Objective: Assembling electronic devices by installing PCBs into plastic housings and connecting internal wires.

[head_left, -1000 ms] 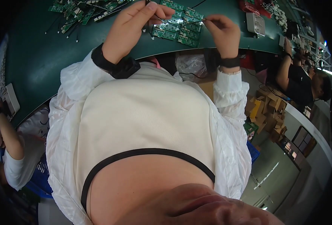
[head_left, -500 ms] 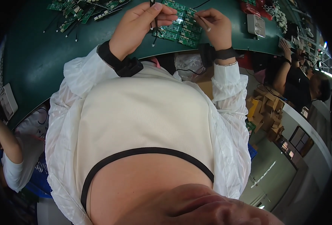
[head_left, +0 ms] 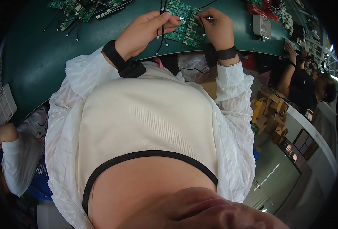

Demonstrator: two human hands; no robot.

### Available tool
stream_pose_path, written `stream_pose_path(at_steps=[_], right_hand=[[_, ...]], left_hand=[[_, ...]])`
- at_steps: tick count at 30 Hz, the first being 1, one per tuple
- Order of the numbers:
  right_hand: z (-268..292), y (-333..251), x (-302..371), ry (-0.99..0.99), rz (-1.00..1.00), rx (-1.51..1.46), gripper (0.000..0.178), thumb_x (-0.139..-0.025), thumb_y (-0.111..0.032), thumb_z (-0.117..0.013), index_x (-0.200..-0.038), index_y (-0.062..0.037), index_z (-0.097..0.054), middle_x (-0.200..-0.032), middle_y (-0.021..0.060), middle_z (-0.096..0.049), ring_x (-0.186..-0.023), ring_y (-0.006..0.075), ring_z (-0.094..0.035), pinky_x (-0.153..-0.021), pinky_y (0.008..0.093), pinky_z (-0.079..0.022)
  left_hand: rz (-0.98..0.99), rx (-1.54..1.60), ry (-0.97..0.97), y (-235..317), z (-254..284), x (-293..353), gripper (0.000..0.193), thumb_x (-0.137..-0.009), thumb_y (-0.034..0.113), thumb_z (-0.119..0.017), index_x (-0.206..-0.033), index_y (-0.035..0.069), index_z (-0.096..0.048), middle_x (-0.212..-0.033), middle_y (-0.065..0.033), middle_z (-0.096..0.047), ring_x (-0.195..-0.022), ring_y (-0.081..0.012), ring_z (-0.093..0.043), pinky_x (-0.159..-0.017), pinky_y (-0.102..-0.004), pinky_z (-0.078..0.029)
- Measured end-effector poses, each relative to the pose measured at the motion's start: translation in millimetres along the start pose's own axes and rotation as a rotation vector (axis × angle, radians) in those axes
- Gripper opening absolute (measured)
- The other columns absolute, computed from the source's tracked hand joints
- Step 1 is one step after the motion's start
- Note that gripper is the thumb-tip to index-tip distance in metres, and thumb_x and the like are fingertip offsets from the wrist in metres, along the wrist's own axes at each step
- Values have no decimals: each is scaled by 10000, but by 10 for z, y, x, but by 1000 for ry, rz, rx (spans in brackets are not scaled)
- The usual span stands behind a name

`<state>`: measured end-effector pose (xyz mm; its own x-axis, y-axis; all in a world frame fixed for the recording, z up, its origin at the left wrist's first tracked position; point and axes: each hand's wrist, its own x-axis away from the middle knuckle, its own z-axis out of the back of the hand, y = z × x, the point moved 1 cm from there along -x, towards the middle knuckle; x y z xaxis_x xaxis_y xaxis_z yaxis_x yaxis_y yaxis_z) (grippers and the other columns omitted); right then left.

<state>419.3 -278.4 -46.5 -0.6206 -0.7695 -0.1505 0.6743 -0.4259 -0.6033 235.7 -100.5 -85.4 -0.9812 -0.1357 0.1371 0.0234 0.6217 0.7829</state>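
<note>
A panel of joined green circuit boards (head_left: 192,31) lies on the green table at top centre. At its left side, my left hand (head_left: 146,29) is closed on several thin black cables (head_left: 162,32) with small white plugs, which hang down past its fingers. My right hand (head_left: 219,28) pinches one black cable (head_left: 203,26) at the panel's upper right edge. That cable's white plug dangles below the fingertips. Whether its upper end touches a board is hidden by the fingers.
More circuit boards with cables (head_left: 77,13) are heaped at the far left. A white plastic housing (head_left: 261,26) stands to the right, near a red bag (head_left: 266,11) and a pile of small white parts (head_left: 285,19). People sit at left and right; cardboard boxes (head_left: 272,110) lie lower right.
My left hand has shifted slightly right and down, and its cables hang more spread. The cable at my right hand now hangs down beside the fingers. The left co-worker's arm has moved.
</note>
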Motion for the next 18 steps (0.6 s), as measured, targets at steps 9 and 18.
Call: stream_pose_path(at_steps=[9, 18], right_hand=[[173, -118, -508, -313, -275, 31, 94, -722, -18, -839, -770, -2, -760, -657, 98, -700, -550, 173, -649, -531, 332, -498], [145, -412, -447, -155, -171, 517, 220, -802, -171, -795, -726, 25, -732, -664, 203, -681, -627, 350, -694, -614, 401, -546]], left_hand=[[18, -18, 4, 19, -1, 7, 378, -1117, 277, -483, -1235, -39, -654, -1283, -126, -682, -1214, -203, -645, -1099, -328, -492], [20, -91, -54, 107, -13, 20, 356, -1133, 262, -425, -1143, -22, -638, -1375, -203, -614, -1287, -276, -611, -1125, -361, -480]])
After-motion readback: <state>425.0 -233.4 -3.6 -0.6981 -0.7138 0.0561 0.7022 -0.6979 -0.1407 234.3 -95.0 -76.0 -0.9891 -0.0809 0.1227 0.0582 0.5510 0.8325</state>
